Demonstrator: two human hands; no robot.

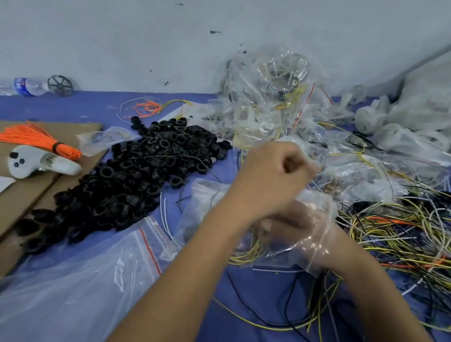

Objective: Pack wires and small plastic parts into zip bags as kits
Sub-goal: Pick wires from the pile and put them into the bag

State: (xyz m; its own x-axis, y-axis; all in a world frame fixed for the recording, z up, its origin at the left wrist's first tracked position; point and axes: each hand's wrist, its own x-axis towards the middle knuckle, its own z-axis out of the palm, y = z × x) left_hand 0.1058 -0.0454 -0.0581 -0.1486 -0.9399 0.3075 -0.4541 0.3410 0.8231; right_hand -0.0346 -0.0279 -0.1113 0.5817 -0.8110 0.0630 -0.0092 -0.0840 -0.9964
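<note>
Blue mat (231,331): left hand (270,175) and right hand (304,228) fingers clamped on upright zip bag (288,248).

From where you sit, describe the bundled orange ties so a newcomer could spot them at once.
Start at the brown cardboard sheet on the left. Near its far edge, just behind a white handheld controller, lies the bundle of thin orange plastic ties. A dark band cinches it, so it fans like a broom, unlike the loose orange strands farther back.
</note>
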